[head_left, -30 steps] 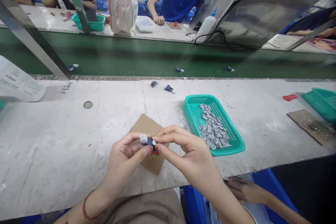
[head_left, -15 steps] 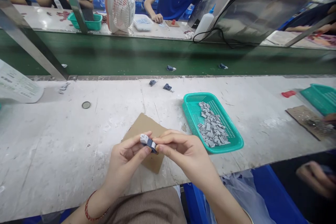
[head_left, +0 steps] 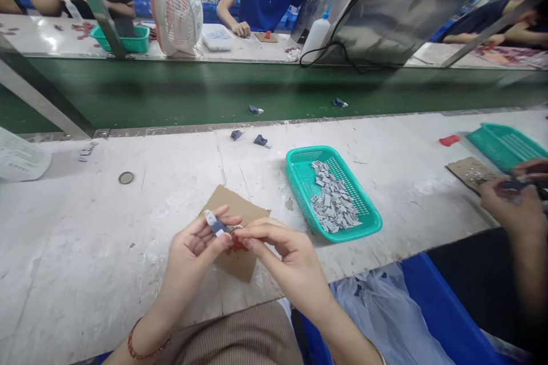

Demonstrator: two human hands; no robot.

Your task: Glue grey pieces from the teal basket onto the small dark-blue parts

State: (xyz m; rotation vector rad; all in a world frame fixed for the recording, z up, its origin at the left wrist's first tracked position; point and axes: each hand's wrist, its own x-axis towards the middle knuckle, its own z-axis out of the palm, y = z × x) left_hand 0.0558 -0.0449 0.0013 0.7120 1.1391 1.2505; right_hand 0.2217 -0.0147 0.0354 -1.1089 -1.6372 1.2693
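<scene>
My left hand [head_left: 192, 251] pinches a small dark-blue and pale-grey plastic piece [head_left: 217, 225] between thumb and fingers. Its pale end points up and to the left. Close beside it, my right hand [head_left: 285, 251] has thumb and forefinger pressed together over a small red object [head_left: 238, 242] with a shiny rim. The fingertips partly cover that object, and I cannot tell what they hold. Both hands hover over a brown cardboard sheet [head_left: 246, 265] on the white table. To the right stands a green basket [head_left: 374, 222] of small flat grey pieces [head_left: 336, 199].
Similar blue pieces [head_left: 261, 141] lie ahead, two of them on the green strip [head_left: 192, 91]. A bottle cap [head_left: 125, 177] and a white container [head_left: 21, 157] are at left. A co-worker's hands [head_left: 509, 199] work at right. A blue bin [head_left: 445, 308] stands below the table edge.
My right fingers have come off the blue piece to the red object, now visible. The left hand has tilted the piece. The view has shifted right, and the neighbour's hands have risen to the table.
</scene>
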